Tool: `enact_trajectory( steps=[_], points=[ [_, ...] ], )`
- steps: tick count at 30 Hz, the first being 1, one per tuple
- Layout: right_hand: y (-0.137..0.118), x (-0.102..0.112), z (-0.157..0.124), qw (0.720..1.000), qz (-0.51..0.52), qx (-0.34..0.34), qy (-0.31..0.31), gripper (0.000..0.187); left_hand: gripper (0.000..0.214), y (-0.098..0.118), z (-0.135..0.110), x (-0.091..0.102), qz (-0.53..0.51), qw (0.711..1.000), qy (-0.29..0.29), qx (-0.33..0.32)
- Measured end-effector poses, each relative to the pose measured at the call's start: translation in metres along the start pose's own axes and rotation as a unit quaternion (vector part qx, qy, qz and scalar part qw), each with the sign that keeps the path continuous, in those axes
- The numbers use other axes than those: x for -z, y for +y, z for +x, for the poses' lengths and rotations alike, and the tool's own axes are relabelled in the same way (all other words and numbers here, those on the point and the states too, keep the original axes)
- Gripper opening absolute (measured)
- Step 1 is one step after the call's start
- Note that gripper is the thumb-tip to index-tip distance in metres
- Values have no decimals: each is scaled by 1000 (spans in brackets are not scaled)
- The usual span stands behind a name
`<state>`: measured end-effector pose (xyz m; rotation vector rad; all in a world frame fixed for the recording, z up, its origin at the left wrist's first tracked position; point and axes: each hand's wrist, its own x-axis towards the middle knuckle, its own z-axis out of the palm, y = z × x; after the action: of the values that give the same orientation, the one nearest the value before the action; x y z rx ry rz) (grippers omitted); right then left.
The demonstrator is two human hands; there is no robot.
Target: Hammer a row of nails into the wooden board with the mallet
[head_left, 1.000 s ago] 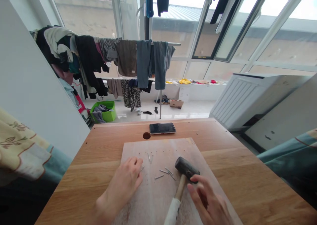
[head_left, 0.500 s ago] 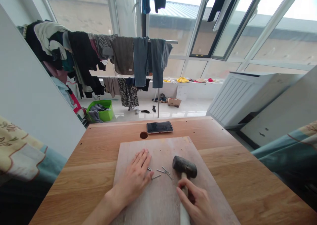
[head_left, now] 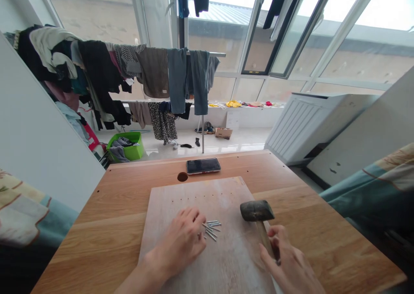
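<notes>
A pale wooden board [head_left: 223, 195] lies on the wooden table [head_left: 129, 190]. My left hand [head_left: 183, 242] rests on the board with its fingers loosely bent, their tips touching a small heap of several nails [head_left: 211, 229]. My right hand [head_left: 289, 264] is wrapped round the wooden handle of a black-headed mallet [head_left: 257, 211], whose head sits at the board's right edge. A row of small holes or nail points runs across the board's far part.
A dark phone [head_left: 203, 165] lies beyond the board, next to a round hole [head_left: 182, 176] in the table. Behind stand a rack hung with clothes [head_left: 136, 70], a green basket [head_left: 125, 145] and a white unit [head_left: 310, 121]. Patterned fabric flanks both sides.
My left hand swept the scattered nails together into a heap toward the right. My right hand took the mallet by its handle and shifted it to the board's right edge.
</notes>
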<state>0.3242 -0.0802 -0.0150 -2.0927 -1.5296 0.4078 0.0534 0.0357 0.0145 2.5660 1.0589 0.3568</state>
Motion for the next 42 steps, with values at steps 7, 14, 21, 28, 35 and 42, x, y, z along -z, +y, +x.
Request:
enact_trajectory(
  steps=[7,14,21,28,35,42],
  points=[
    [-11,-6,0,997,38,-47,-49,29,18,1,-1,13,24,996,-82,-1],
    [-14,-12,3,997,23,-33,-65,49,18,0,5,17,113,984,-96,-99],
    [-5,-17,3,997,48,-43,-38,44,13,-18,71,17,-163,985,-32,-55],
    [-15,-14,3,991,15,-68,-117,68,17,-18,151,-24,-167,980,-22,-106],
    [-11,-16,3,990,26,-75,-112,64,15,-9,159,-19,-108,983,-40,-140],
    [-9,-16,2,994,60,-60,-73,50,16,-8,158,-17,-37,984,-50,-165]
  ],
)
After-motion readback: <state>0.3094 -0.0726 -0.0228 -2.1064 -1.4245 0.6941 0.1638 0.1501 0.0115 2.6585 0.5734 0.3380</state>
